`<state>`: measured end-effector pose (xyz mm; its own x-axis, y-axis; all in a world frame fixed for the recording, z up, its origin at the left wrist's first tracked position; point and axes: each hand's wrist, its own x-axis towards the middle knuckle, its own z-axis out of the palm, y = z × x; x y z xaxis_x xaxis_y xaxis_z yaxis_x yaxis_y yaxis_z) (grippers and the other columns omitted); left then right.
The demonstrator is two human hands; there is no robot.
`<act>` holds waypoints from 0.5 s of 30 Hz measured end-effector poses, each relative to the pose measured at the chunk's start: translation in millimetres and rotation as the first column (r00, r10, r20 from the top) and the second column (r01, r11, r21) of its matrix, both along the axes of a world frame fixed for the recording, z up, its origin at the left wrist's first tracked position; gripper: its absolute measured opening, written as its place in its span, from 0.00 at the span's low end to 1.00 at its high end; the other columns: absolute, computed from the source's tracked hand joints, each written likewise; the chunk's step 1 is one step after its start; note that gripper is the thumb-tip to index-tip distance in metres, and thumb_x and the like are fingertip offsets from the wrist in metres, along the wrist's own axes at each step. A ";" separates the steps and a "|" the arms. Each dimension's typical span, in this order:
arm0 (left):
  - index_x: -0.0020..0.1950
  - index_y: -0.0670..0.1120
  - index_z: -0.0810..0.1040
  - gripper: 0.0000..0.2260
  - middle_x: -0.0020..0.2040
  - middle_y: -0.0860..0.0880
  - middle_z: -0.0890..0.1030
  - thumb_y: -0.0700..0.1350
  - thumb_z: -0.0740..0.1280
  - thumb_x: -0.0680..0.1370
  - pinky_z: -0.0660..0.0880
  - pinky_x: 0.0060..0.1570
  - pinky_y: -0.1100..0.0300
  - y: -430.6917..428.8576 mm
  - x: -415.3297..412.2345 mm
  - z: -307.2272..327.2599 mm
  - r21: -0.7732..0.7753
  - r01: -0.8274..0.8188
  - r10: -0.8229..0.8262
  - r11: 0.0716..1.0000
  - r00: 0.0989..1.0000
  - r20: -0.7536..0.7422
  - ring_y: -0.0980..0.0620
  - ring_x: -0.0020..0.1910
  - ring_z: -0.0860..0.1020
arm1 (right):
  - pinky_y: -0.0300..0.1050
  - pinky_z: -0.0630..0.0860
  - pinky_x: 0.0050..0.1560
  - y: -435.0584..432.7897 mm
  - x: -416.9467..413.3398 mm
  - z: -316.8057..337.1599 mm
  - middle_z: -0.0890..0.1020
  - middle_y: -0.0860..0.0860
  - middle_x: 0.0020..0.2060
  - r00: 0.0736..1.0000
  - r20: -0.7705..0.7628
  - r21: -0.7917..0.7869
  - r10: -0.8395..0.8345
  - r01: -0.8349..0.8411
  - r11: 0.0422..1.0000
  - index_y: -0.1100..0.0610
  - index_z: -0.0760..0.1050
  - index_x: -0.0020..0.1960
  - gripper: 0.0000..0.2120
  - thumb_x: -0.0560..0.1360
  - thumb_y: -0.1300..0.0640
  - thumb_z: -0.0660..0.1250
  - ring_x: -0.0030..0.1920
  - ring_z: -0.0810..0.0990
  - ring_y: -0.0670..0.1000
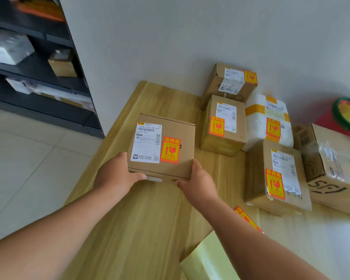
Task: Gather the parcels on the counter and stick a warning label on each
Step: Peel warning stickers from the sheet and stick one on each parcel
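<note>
Step in hand: we judge that we are carrying a labelled parcel over to join the others.
Hands: our left hand (117, 174) and right hand (198, 178) each grip a near corner of the flat brown cardboard box (178, 128), thumbs along its near edge. The fingers are hidden.
Parcel: it sits between our hands, with the orange-and-yellow warning label (170, 149) stuck on its top face.
Group: the brown cardboard parcels and the white foam one (257, 126) stand beyond our right hand.
Doing it well: we should hold the box level and set it on the bare wooden worktop (150, 219), just beside the nearest parcel, label up.
Watch: the sheet of spare orange labels (246, 217) lies by our right forearm, so we should not sweep it aside.
</note>
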<state>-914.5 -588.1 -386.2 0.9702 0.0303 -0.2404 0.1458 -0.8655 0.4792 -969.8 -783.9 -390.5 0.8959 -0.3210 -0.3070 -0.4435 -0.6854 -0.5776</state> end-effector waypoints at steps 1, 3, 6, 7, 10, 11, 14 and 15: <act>0.55 0.50 0.70 0.23 0.38 0.57 0.74 0.56 0.75 0.66 0.66 0.27 0.61 0.8 15.7 3.1 0.009 0.009 -0.009 1.000 1.000 0.010 0.55 0.35 0.74 | 0.47 0.77 0.46 0.9 14.6 2.6 0.80 0.49 0.48 1.000 0.003 0.002 -0.005 0.005 1.000 0.54 0.66 0.61 0.24 0.70 0.53 0.73 0.49 0.79 0.52; 0.57 0.48 0.71 0.25 0.38 0.56 0.75 0.57 0.75 0.66 0.67 0.29 0.60 1.2 48.7 6.8 0.019 0.033 -0.033 0.999 0.999 0.024 0.53 0.37 0.74 | 0.46 0.77 0.46 1.6 45.4 6.1 0.80 0.49 0.49 1.000 0.008 0.001 -0.019 0.019 1.000 0.54 0.67 0.60 0.23 0.70 0.53 0.73 0.49 0.78 0.52; 0.57 0.49 0.72 0.24 0.44 0.54 0.79 0.57 0.74 0.66 0.73 0.35 0.58 -4.5 99.0 4.5 0.003 0.089 -0.089 0.996 0.995 0.038 0.51 0.41 0.77 | 0.48 0.77 0.48 -0.4 90.7 6.4 0.80 0.51 0.51 0.999 0.001 -0.022 -0.051 0.051 0.998 0.55 0.65 0.60 0.24 0.71 0.53 0.73 0.51 0.78 0.54; 0.57 0.50 0.72 0.24 0.46 0.53 0.80 0.58 0.74 0.67 0.74 0.36 0.57 -8.8 114.6 2.3 -0.002 0.106 -0.106 0.994 0.993 0.044 0.51 0.42 0.77 | 0.50 0.77 0.50 -2.2 105.3 5.4 0.79 0.52 0.52 0.998 -0.004 -0.019 -0.070 0.070 0.997 0.56 0.65 0.61 0.24 0.71 0.54 0.72 0.52 0.78 0.54; 0.58 0.49 0.71 0.24 0.49 0.54 0.79 0.57 0.74 0.68 0.68 0.32 0.60 -26.7 156.9 -8.2 -0.037 0.132 -0.130 0.991 0.990 0.059 0.53 0.41 0.73 | 0.52 0.78 0.51 -11.9 146.2 0.1 0.77 0.53 0.56 0.990 -0.025 -0.002 -0.137 0.137 0.991 0.57 0.62 0.65 0.25 0.73 0.58 0.70 0.54 0.77 0.55; 0.56 0.50 0.72 0.22 0.49 0.54 0.79 0.56 0.74 0.68 0.67 0.32 0.60 -33.5 169.8 -13.0 -0.057 0.139 -0.135 0.989 0.989 0.061 0.53 0.41 0.73 | 0.52 0.78 0.52 -16.3 158.7 -2.2 0.76 0.54 0.57 0.987 -0.038 0.005 -0.159 0.159 0.987 0.57 0.61 0.66 0.26 0.73 0.59 0.69 0.54 0.77 0.55; 0.51 0.51 0.72 0.19 0.47 0.55 0.78 0.56 0.74 0.68 0.67 0.32 0.60 -53.5 203.6 -28.3 -0.087 0.165 -0.160 0.982 0.985 0.062 0.53 0.41 0.74 | 0.53 0.77 0.55 -31.1 192.5 -9.3 0.75 0.55 0.59 0.973 -0.081 0.019 -0.218 0.220 0.975 0.57 0.60 0.68 0.27 0.73 0.61 0.68 0.57 0.76 0.56; 0.50 0.51 0.71 0.18 0.46 0.55 0.78 0.56 0.74 0.68 0.67 0.31 0.60 -59.7 213.3 -33.4 -0.092 0.170 -0.165 0.981 0.984 0.060 0.53 0.41 0.75 | 0.52 0.77 0.56 -36.2 202.6 -11.5 0.74 0.55 0.59 0.967 -0.094 0.019 -0.235 0.238 0.971 0.57 0.60 0.68 0.27 0.74 0.62 0.67 0.58 0.76 0.56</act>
<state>-701.2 -647.7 -419.6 0.9709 -0.1543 -0.1830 -0.0248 -0.8251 0.5644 -767.2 -820.1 -402.0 0.7639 -0.5097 -0.3958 -0.6420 -0.5377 -0.5466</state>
